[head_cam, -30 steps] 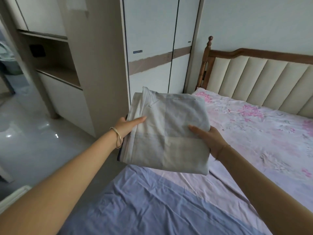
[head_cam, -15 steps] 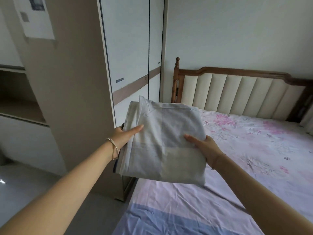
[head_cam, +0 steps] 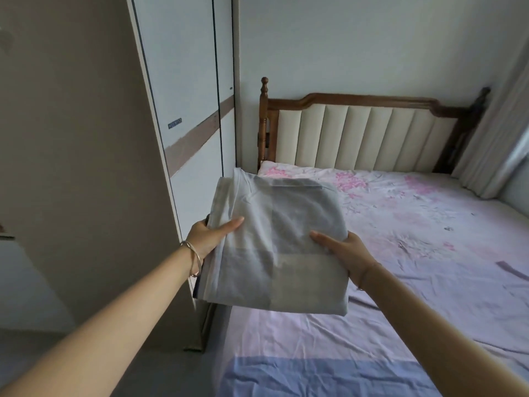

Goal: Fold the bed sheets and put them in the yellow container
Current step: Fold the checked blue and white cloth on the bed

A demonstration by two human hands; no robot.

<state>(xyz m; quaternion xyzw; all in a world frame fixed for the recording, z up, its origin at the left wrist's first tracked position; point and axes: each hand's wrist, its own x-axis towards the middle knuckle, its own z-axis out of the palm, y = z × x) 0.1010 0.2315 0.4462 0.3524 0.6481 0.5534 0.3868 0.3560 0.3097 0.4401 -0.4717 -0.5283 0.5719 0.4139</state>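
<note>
A folded pale grey bed sheet point(head_cam: 274, 242) with darker grey blocks hangs in the air over the left edge of the bed. My left hand point(head_cam: 210, 234) grips its left side, thumb laid on top and fingers under it. On the right side my right hand point(head_cam: 343, 250) holds it the same way, thumb on top. The sheet is a flat rectangular stack, level and slightly tilted toward me. No yellow container is in view.
The bed point(head_cam: 415, 253) carries a pink floral sheet with a blue band near me. Its padded wooden headboard point(head_cam: 357, 136) stands against the far wall. A tall wardrobe point(head_cam: 183, 96) stands close on the left, a curtain point(head_cam: 498, 133) on the right.
The view has swung right, from the floor and shelves toward the bed and headboard. Both hands keep the same hold on the folded sheet, carried along with the turn.
</note>
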